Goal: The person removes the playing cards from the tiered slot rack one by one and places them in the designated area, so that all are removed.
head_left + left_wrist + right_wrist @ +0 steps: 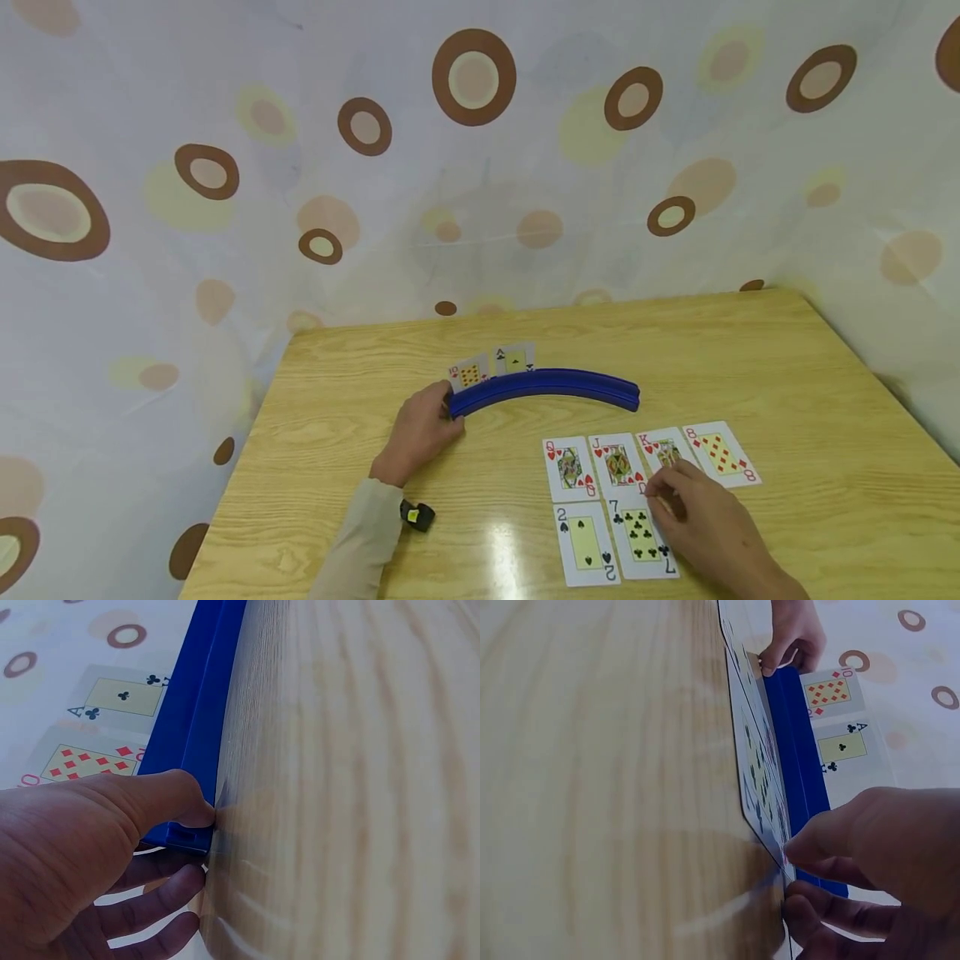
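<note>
My left hand grips the left end of a curved blue card holder, thumb on its front side in the left wrist view. Two cards stand in the holder: the ten of diamonds and the ace of clubs. Over the lower part of the king of hearts, my right hand pinches at the card with thumb and curled fingers. The jack of hearts lies left of it, the eight of diamonds right. Below the jack is the seven of clubs, close to my right hand.
The queen of hearts and two of spades form the left end of the face-up rows. All lie on a wooden table. A patterned sheet hangs behind and at the sides. A black strap is on my left wrist.
</note>
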The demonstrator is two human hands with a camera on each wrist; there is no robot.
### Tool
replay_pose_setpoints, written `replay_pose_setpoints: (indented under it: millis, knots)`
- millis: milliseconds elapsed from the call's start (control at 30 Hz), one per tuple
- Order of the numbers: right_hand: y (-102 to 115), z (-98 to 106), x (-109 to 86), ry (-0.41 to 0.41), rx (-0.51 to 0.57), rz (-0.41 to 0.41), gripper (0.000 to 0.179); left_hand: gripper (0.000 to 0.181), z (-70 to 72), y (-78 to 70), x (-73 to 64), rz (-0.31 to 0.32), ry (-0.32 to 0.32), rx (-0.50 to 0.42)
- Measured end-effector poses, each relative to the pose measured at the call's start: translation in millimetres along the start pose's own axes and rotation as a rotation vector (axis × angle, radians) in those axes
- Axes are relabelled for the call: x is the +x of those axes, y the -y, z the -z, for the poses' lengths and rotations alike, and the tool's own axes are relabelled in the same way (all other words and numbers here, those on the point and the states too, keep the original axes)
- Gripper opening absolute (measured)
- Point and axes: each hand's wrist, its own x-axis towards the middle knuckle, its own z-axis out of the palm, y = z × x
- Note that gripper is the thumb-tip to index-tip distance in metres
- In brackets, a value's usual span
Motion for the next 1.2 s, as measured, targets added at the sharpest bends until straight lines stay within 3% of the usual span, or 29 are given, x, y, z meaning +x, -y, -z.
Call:
replay_pose_setpoints:
  millis: [133, 367, 567, 700, 967, 1200]
  knots:
    - [1.8, 3.8, 1.7, -0.033, 0.026, 0.008, 0.015, 0.034, 0.3, -0.8, 0.5, 0.001, -0.005, 0.002]
    - [10.2, 9.5, 13.8, -0.193, 0.069, 0.149, 0.022, 0.034, 0.3, 0.2, 0.9, 0.006, -0.015, 0.011]
    - [32.2, 16.9, 40.0, -0.263, 0.137, 0.292, 0.026, 0.033, 1.2, 2.0, 1.6, -0.006, -0.022, 0.019]
    - [49.5, 21.9, 67.5, -0.297, 0.172, 0.379, 0.022, 0.034, 0.8, 1.8, 1.4, -0.014, -0.014, 0.011]
    - [72.8, 17.6, 131.5, -0.258, 0.175, 0.416, 0.030, 0.034, 0.5, 1.7, 0.3, -0.011, 0.003, 0.014]
    - [93.4, 9.0, 155.9, -0.223, 0.142, 0.408, 0.036, 0.036, 0.4, 2.8, -0.4, -0.020, -0.001, 0.003]
